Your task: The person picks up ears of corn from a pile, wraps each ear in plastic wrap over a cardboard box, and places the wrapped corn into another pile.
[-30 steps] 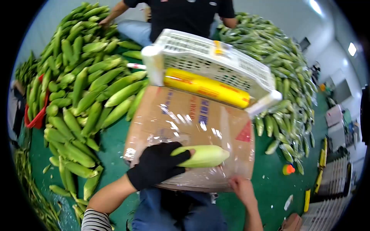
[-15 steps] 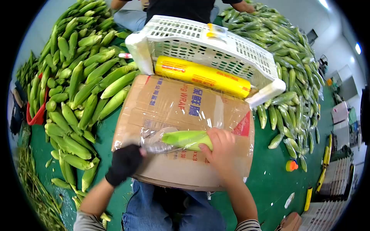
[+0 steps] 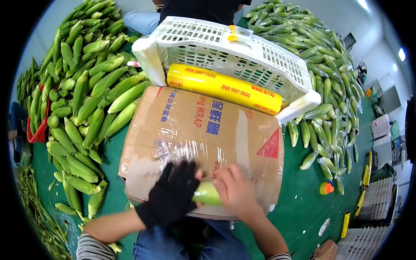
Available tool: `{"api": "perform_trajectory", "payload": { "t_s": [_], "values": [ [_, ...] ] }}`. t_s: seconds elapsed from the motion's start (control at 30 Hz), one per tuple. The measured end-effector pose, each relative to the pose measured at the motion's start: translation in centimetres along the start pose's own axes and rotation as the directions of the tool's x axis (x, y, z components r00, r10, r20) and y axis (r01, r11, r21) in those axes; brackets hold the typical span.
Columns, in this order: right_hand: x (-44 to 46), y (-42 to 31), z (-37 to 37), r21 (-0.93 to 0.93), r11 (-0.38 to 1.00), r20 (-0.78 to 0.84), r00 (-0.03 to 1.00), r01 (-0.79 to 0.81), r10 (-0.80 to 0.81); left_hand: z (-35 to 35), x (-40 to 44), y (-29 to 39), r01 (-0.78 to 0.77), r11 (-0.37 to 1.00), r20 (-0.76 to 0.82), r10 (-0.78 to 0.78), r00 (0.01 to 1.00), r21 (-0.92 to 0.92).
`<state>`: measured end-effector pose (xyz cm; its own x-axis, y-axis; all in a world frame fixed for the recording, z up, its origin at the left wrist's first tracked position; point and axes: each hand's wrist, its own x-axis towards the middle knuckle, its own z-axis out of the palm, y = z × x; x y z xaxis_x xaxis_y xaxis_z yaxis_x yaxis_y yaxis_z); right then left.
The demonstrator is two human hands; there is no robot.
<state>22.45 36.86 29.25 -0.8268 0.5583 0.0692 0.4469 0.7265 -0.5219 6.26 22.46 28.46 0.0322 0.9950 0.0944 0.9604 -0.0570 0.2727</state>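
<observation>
An ear of corn point(image 3: 207, 193) in its pale green husk lies across the near part of a cardboard box point(image 3: 182, 125) covered with clear film. My left hand point(image 3: 173, 190), in a black fingerless glove, is closed over the corn's left end, its fingers slightly blurred. At the other end, my bare right hand point(image 3: 236, 188) grips the corn with thumb and fingers. Both hands hide the corn's ends. Beyond the box, a yellow roll of plastic wrap point(image 3: 223, 89) rests against a white plastic crate point(image 3: 234, 56).
A heap of unwrapped corn point(image 3: 82, 99) covers the green floor at left, partly beside a red basket point(image 3: 39, 130). Film-wrapped corn point(image 3: 323, 86) is piled at right. An orange-and-yellow object point(image 3: 326, 187) lies near it. Another person point(image 3: 197, 11) sits behind the crate.
Both hands have moved nearer to me with the corn. My left hand has come from the box's left side onto the corn. The view has shifted slightly.
</observation>
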Motion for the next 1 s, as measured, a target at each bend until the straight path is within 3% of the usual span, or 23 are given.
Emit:
{"api": "perform_trajectory", "payload": {
  "t_s": [0.03,0.13,0.17,0.2,0.23,0.27,0.33,0.43,0.5,0.57,0.6,0.63,0.67,0.7,0.73,0.77,0.8,0.83,0.87,0.9,0.93,0.97,1.0],
  "values": [
    [0.9,0.6,-0.3,-0.123,0.976,-0.127,0.973,0.177,-0.193,1.1,1.7,-1.9,0.016,0.999,-0.082,-0.019,0.996,-0.046],
    [4.6,1.3,-0.5,-0.353,0.822,-0.076,0.862,0.448,-0.502,1.0,10.8,-9.1,0.075,0.996,-0.366,-0.050,0.929,0.056],
    [6.4,2.2,-0.4,-0.362,0.814,-0.054,0.861,0.455,-0.505,0.0,13.3,-10.4,-0.021,0.997,-0.336,0.044,0.941,0.072],
    [8.5,3.6,-0.3,-0.370,0.804,-0.028,0.860,0.465,-0.510,0.5,15.1,-11.4,-0.121,0.982,-0.183,0.093,0.979,-0.148],
    [10.1,4.3,-0.4,-0.377,0.793,0.004,0.856,0.479,-0.516,-0.7,17.3,-11.2,-0.074,0.993,0.096,0.082,0.992,-0.089],
    [10.5,4.0,-0.4,-0.345,0.822,0.089,0.887,0.454,-0.453,-1.2,18.4,-10.7,-0.044,0.999,0.377,0.052,0.925,-0.029],
    [10.9,3.1,-0.9,-0.303,0.871,0.253,0.914,0.386,-0.317,-0.1,17.4,-11.3,-0.059,0.998,0.266,0.057,0.962,-0.003],
    [5.6,0.7,-1.3,-0.227,0.866,0.310,0.876,0.446,-0.370,0.9,17.0,-11.9,-0.091,0.995,0.176,0.082,0.981,0.040],
    [2.0,-2.4,-3.3,-0.078,0.926,0.583,0.770,0.369,-0.258,1.5,16.9,-12.2,-0.135,0.987,0.121,0.123,0.985,0.093],
    [-2.6,-0.7,-2.5,0.098,0.946,0.781,0.566,0.308,-0.265,1.0,16.5,-12.9,-0.100,0.992,0.101,0.108,0.989,-0.080],
    [-3.7,-0.2,-3.3,0.078,0.981,0.762,0.624,0.176,-0.173,0.6,16.2,-12.9,-0.082,0.982,0.088,0.098,0.991,-0.168],
    [-4.7,0.4,-4.5,0.059,0.998,0.738,0.671,0.036,-0.068,-0.5,15.6,-12.0,0.031,0.948,0.112,0.005,0.994,-0.316],
    [-5.7,1.3,-5.6,0.045,0.993,0.705,0.708,-0.107,0.045,1.4,13.8,-11.9,-0.233,0.929,-0.240,0.166,0.956,-0.287],
    [-6.8,3.1,-5.9,0.144,0.971,0.529,0.844,-0.192,0.088,0.1,11.5,-8.9,-0.225,0.768,-0.255,0.083,0.963,-0.600],
    [-6.7,3.6,-5.5,0.455,0.760,0.567,0.809,-0.465,0.156,-0.9,9.6,-6.1,-0.379,0.810,-0.392,0.204,0.897,-0.447],
    [-6.7,3.7,-4.8,0.663,0.377,0.628,0.755,-0.647,0.192,-0.9,8.5,-4.3,-0.514,0.812,-0.390,0.393,0.833,-0.278],
    [-6.5,3.5,-4.3,0.721,-0.080,0.690,0.700,-0.689,0.185,-2.9,7.9,-2.2,-0.600,0.779,-0.356,0.516,0.779,-0.184],
    [-6.3,2.7,-3.6,0.591,-0.257,0.776,0.626,-0.765,-0.079,-2.6,7.2,-1.9,-0.610,0.712,-0.521,0.394,0.757,-0.348],
    [-5.7,2.0,-1.6,0.468,-0.437,0.701,0.624,-0.768,-0.346,-2.3,6.6,-1.6,-0.628,0.607,-0.646,0.232,0.727,-0.488],
    [-5.0,1.4,0.4,0.273,-0.524,0.571,0.574,-0.807,-0.587,-2.7,6.3,-0.6,-0.501,0.288,-0.527,-0.014,0.850,-0.816],
    [-4.7,1.4,1.6,0.237,-0.583,0.510,0.610,-0.777,-0.607,-2.9,6.2,0.3,-0.303,-0.133,-0.279,-0.173,0.945,-0.944],
    [-4.5,1.5,2.8,0.192,-0.635,0.446,0.643,-0.748,-0.623,-2.2,6.3,-0.9,-0.329,0.039,-0.330,-0.200,0.923,-0.944],
    [-3.4,1.5,2.0,0.289,-0.620,0.574,0.650,-0.729,-0.498,-2.1,6.1,-1.8,-0.204,0.242,-0.270,-0.283,0.920,-0.949]
  ]
}}
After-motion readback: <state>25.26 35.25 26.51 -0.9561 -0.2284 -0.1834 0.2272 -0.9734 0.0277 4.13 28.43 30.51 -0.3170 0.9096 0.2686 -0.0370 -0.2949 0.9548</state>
